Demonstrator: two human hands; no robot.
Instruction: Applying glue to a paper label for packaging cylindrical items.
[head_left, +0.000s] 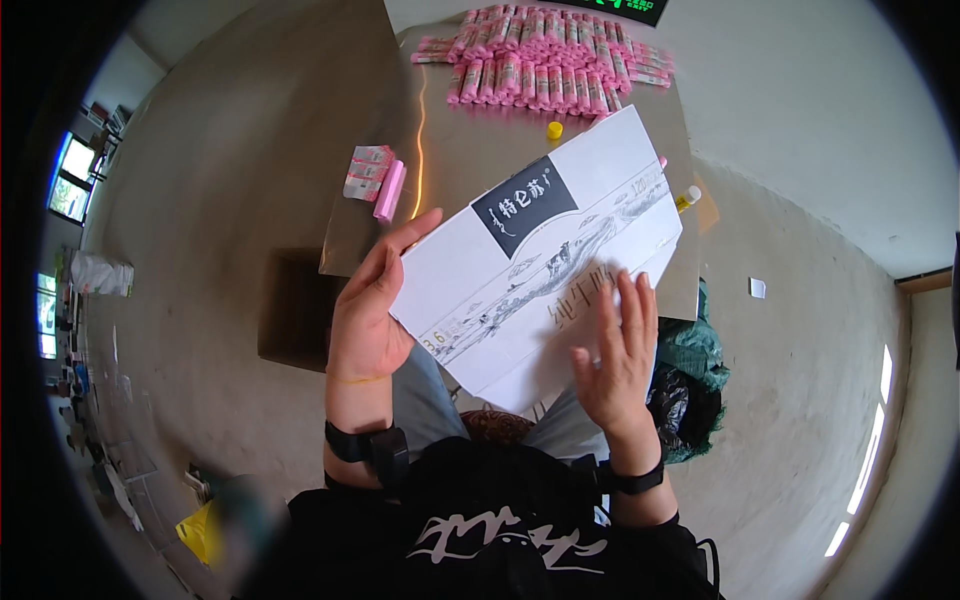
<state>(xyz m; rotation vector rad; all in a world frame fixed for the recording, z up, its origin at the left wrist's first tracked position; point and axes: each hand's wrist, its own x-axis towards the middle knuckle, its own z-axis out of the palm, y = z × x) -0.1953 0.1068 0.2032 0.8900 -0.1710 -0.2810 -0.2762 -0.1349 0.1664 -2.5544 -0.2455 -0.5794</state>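
A white cardboard carton with a dark label and a grey landscape print is tilted above my lap, partly over the table. My left hand grips its left edge, thumb on the near face and fingers behind it. Over the carton's lower right face is my right hand, fingers stretched and apart, holding nothing; whether it touches the face I cannot tell. Beyond the carton's left edge lie a pink roll and a stack of printed labels.
Many pink rolls are piled at the table's far end. A yellow cap stands near them, and a yellow-and-white bottle is at the right edge. An open brown box sits left; dark green bags lie on the right.
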